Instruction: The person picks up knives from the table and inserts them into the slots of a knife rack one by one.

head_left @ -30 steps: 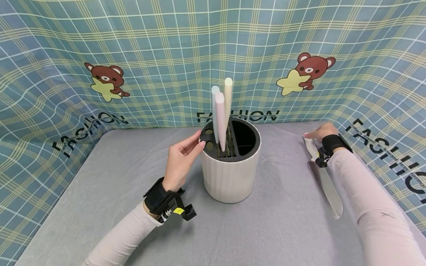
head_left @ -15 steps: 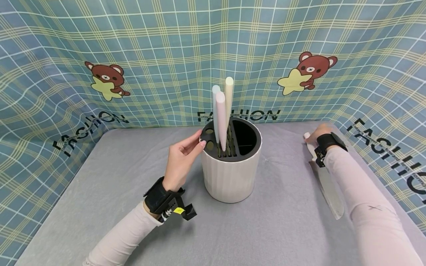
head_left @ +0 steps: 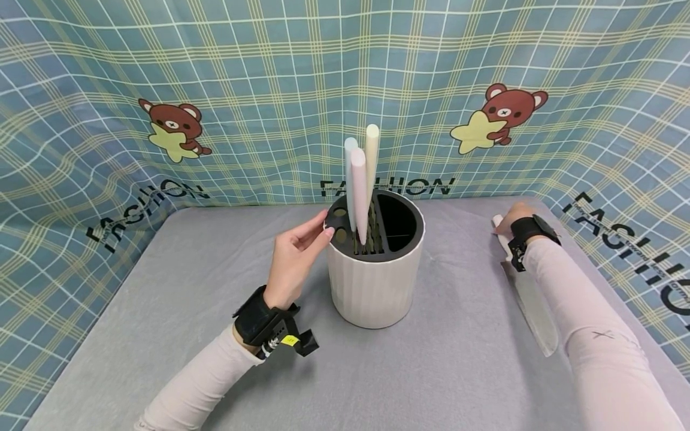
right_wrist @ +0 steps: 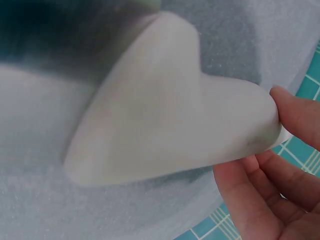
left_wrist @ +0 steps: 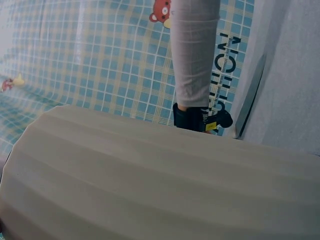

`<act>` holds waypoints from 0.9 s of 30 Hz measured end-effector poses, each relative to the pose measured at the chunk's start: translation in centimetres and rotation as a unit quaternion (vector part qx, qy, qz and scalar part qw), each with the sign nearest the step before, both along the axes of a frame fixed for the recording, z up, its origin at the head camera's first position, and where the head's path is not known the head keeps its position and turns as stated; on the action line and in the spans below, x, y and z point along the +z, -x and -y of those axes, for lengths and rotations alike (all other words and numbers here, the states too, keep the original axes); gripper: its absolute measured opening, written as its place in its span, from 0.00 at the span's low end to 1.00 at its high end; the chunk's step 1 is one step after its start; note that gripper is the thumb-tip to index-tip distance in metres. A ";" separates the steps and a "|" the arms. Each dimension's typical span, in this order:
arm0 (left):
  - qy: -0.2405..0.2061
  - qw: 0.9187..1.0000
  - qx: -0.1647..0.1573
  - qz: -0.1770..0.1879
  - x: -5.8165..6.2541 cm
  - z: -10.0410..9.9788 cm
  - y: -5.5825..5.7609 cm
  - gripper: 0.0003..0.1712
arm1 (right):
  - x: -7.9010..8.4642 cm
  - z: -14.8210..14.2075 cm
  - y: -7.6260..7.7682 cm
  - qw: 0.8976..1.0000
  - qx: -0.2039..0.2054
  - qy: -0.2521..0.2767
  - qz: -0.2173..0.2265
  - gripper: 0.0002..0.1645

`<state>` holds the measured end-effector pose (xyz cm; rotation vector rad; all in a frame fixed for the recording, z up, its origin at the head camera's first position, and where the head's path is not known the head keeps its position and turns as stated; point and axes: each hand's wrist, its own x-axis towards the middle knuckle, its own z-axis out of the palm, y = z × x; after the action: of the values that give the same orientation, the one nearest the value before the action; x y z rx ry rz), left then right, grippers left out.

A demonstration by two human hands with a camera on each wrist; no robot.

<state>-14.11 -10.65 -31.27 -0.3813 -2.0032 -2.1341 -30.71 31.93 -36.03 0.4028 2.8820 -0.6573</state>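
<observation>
In the head view, a round white ribbed knife holder (head_left: pixel 372 287) with a black slotted top stands mid-table. My left hand (head_left: pixel 293 257) pinches its left rim between thumb and fingers. Three pastel handles rise from the slots: pale blue (head_left: pixel 351 179), pink (head_left: pixel 358 191) and cream (head_left: pixel 372 155). At the right, my right hand (head_left: pixel 512 218) grips the white handle of a wide-bladed knife (head_left: pixel 533 311), its blade pointing back toward me along the tabletop. The right wrist view shows thumb and fingers around the end of that white handle (right_wrist: pixel 150 115).
A grey cloth covers the table (head_left: pixel 205 287). Blue checked fabric (head_left: pixel 291 90) with bear prints walls it at the back and both sides. The holder has a larger dark compartment (head_left: pixel 399 221) on its right half and round holes at the left.
My right hand has shifted slightly left and closer over the knife's handle, and the blade has turned a little. My left hand and the holder stay in place.
</observation>
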 end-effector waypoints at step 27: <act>-0.007 0.999 -0.013 -0.028 -2.3 0.6 1.7 0.29 | 5.6 -2.7 -0.3 0.986 0.140 0.093 -0.023 0.33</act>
<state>-15.85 -11.25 -33.54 -0.4631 -1.9631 -2.1271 -30.36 34.63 -30.48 -0.0436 2.8087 -0.8803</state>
